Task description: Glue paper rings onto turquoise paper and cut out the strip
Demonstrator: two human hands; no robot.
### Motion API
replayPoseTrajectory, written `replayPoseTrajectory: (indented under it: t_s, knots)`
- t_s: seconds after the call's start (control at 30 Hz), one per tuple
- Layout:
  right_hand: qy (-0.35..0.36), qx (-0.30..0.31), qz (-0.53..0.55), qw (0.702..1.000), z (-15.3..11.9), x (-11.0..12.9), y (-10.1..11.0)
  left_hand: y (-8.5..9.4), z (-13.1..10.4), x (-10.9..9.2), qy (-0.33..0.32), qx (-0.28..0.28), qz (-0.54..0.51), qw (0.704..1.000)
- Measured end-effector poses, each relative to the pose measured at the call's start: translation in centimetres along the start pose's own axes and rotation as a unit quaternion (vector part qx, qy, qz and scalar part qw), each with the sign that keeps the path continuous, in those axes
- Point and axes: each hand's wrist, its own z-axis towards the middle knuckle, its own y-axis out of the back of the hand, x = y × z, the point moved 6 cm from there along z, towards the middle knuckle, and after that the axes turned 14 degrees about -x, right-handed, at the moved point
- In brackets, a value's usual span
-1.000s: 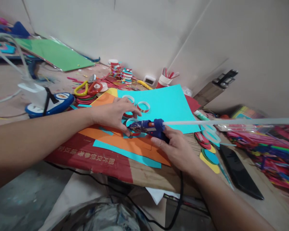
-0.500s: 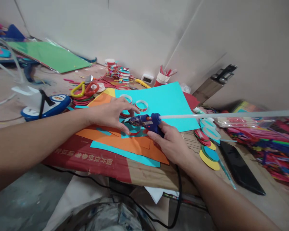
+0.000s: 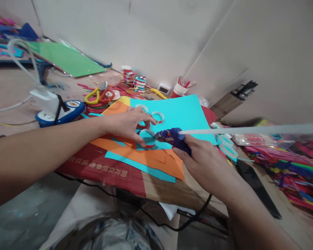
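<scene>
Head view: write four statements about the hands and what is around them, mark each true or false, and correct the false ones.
1. The right hand holds a blue glue gun. True.
2. A long, translucent white stick juts from the glue gun. True.
3. The left hand is gripping scissors. False: its thumb is beside a red-and-white ring.
4. The large sheet beneath the rings is green. False: it is a turquoise sheet.

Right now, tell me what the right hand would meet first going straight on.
The right hand, led by its glue gun, would probably meet the front ring first; whether they touch is unclear.
</scene>
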Motion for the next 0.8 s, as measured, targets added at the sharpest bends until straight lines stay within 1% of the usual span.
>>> replayPoseTrajectory:
  t_s: [0.07,0.17,0.2,0.3,0.33,0.5,0.57,0.63,0.7,0.73,0.8]
  knots:
    - [0.002,0.015,-0.009,1.0,0.3,0.0,0.6,-0.1,0.0,0.2,0.003,-0.003,-0.007,1.0]
    - [0.02,0.015,0.016,1.0,1.3,-0.1,1.5,-0.3,-0.1,0.4,0.002,-0.004,-0.016,1.0]
    - [0.017,0.028,0.026,0.999,1.7,-0.2,1.6,-0.3,-0.1,0.5,-0.001,-0.003,-0.017,1.0]
    - [-0.013,0.109,0.086,0.99,2.7,-0.6,1.0,-0.3,-0.1,0.4,-0.013,0.001,-0.025,1.0]
    - [-0.025,0.118,0.104,0.987,3.1,-0.7,0.9,-0.2,0.0,0.3,-0.017,0.0,-0.03,0.999]
    - [-0.057,0.084,0.157,0.982,4.0,-1.4,0.8,0.5,0.2,0.4,-0.016,-0.015,-0.062,0.998]
    - [-0.072,0.081,0.166,0.98,3.9,-1.6,0.8,0.9,0.4,0.6,-0.015,-0.04,-0.081,0.996]
    - [-0.086,0.091,0.165,0.978,3.7,-1.6,0.7,1.6,0.7,1.3,0.003,-0.093,-0.095,0.991]
    - [-0.082,0.106,0.162,0.978,3.6,-1.5,0.5,2.1,0.9,2.2,0.041,-0.146,-0.096,0.984]
    - [-0.076,0.108,0.163,0.978,3.6,-1.3,0.5,2.2,1.0,2.7,0.062,-0.159,-0.089,0.981]
    - [-0.07,0.098,0.168,0.978,3.7,-1.3,0.6,2.1,1.1,3.5,0.096,-0.165,-0.071,0.979]
